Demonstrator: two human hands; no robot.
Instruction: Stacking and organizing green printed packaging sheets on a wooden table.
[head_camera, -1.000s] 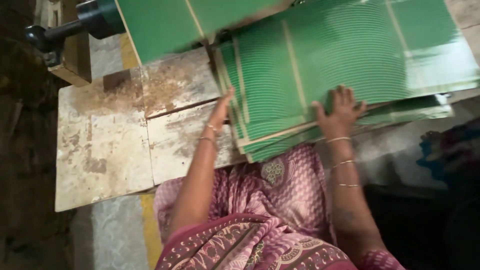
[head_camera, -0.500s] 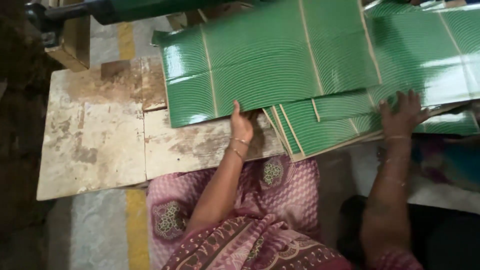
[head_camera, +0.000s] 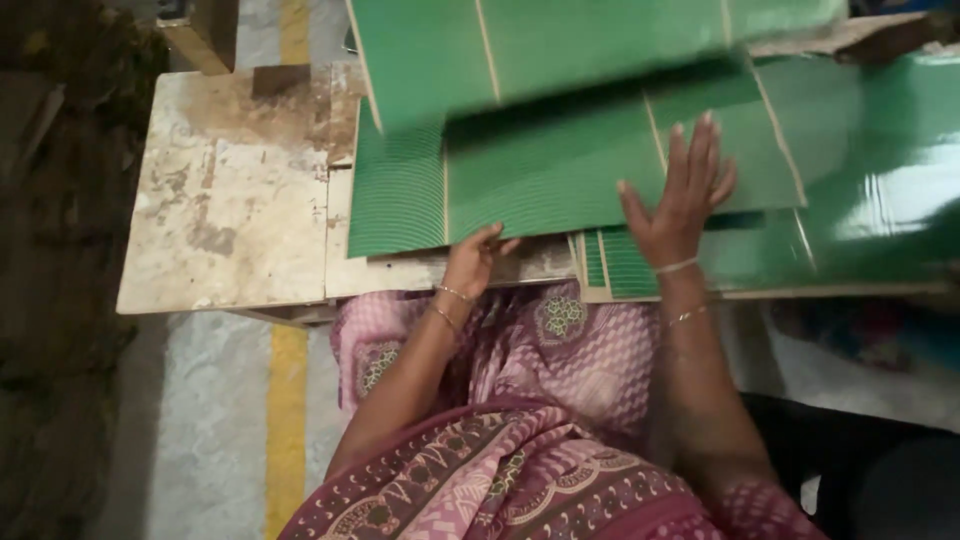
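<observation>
Sheet: a flat green ribbed cardboard sheet with pale crease lines (head_camera: 560, 175) lies across the centre of the frame, on a worn, stained wooden table (head_camera: 230, 210) and over a stack of like green sheets (head_camera: 880, 200) at right.
Left hand: the left hand (head_camera: 475, 258) pinches the sheet's near edge, fingers curled.
Right hand: the right hand (head_camera: 680, 195) rests flat on top, fingers spread wide, gripping nothing.
Above: another green sheet (head_camera: 560, 45), blurred, at upper centre.
Handling: probably light, stiff yet bendable at the creases, glossy and likely to slide; best held by opposite edges.
</observation>
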